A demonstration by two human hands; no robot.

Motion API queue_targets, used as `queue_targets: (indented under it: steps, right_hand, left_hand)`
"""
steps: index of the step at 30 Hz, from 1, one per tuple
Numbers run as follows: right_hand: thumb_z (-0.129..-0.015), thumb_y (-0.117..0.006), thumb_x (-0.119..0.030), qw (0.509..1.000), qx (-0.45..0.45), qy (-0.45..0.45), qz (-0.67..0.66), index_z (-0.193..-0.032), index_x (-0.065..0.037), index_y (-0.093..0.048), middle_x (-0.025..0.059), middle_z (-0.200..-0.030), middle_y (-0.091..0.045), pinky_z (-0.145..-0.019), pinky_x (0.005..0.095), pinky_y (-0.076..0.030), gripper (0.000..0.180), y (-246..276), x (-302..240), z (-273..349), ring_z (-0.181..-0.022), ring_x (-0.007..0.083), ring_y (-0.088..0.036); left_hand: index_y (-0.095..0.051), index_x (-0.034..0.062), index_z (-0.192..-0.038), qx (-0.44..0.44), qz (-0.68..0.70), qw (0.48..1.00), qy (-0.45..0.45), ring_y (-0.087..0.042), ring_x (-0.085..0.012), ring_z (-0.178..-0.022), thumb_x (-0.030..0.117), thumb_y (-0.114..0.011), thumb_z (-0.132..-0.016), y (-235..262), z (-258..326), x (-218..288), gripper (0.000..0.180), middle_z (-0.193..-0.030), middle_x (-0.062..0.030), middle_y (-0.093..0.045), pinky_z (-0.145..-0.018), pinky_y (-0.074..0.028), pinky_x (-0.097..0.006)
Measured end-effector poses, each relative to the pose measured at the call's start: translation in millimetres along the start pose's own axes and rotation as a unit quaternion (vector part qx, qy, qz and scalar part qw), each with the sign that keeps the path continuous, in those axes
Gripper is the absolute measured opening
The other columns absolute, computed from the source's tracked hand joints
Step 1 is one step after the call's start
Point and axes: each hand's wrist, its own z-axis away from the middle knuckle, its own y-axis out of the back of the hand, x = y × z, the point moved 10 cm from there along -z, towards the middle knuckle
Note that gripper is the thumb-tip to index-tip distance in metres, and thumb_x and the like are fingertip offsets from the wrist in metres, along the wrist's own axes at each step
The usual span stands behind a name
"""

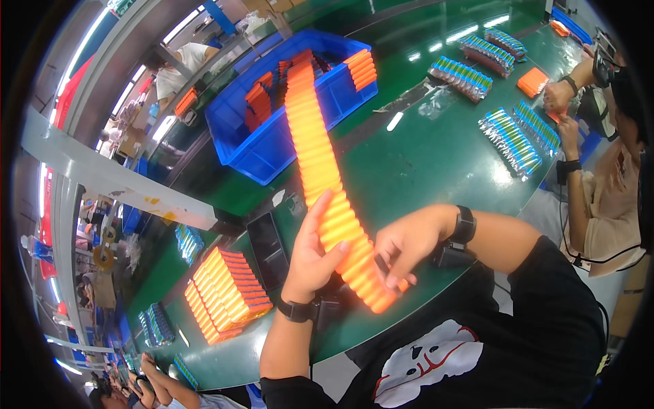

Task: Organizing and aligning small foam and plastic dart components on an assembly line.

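A long strip of bright orange ribbed cylinders, set side by side, slants from the blue bin down toward me. My left hand is closed about the strip's lower part, with the thumb across its face and fingers along its left edge. At the near end, my right hand has its fingers curled in and pinches the strip's right edge. Something small and dark shows by those fingertips, too unclear to name. The strip's far end lies over the blue bin, which holds more orange strips.
A stack of orange cylinder packs and a black tray stand left of my left hand. Blue-green bundles lie on the green table at the right. A co-worker's hands hold an orange piece there. A grey post crosses at left.
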Motion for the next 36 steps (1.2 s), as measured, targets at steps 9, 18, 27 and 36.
queue_targets:
  steps: [9, 18, 27, 36]
  right_hand:
    - [-0.098, -0.067, -0.019, 0.996, 0.022, -0.069, 0.046, -0.098, 0.002, -0.072, 0.0099, -0.088, -0.073, -0.064, 0.0259, -0.052, 0.022, 10, 20, -6, -0.065, 0.0128, -0.066]
    - [-0.098, -0.067, -0.020, 0.986, -0.059, -0.143, 0.060, -0.097, 0.004, -0.071, 0.0114, -0.087, -0.073, -0.060, 0.0284, -0.056, 0.024, 3, 31, 6, -0.069, 0.0159, -0.070]
    - [-0.099, -0.064, -0.013, 0.848, 0.438, 0.238, 0.180, -0.105, -0.002, -0.073, 0.0066, -0.103, -0.065, -0.078, 0.0269, -0.051, 0.015, 101, -29, 20, -0.090, 0.0140, -0.063]
    - [-0.094, -0.067, -0.012, 0.772, 0.459, 0.123, 0.421, -0.107, -0.008, -0.074, 0.0101, -0.097, -0.058, -0.082, 0.0353, -0.049, 0.015, 93, -39, 21, -0.093, 0.0258, -0.060]
  left_hand:
    - [-0.035, 0.0077, -0.157, 0.029, -0.245, 0.969, 0.006, -0.039, -0.0281, -0.141, 0.012, -0.079, -0.082, 28, -1, -33, 0.087, -0.148, -0.0146, -0.046, -0.117, -0.032, -0.041]
    - [-0.034, 0.0074, -0.158, 0.025, -0.364, 0.930, 0.036, -0.048, -0.0253, -0.133, 0.010, -0.078, -0.083, 41, -6, -46, 0.086, -0.144, -0.0169, -0.048, -0.112, -0.039, -0.038]
    - [-0.036, 0.0148, -0.157, 0.020, -0.353, 0.935, 0.025, -0.044, -0.0349, -0.132, 0.026, -0.082, -0.079, 39, -9, -47, 0.092, -0.140, -0.0200, -0.053, -0.114, -0.031, -0.045]
    - [-0.034, 0.0142, -0.158, 0.028, -0.379, 0.925, 0.024, -0.042, -0.0336, -0.133, 0.026, -0.083, -0.079, 38, -7, -39, 0.094, -0.144, -0.0204, -0.050, -0.114, -0.030, -0.046]
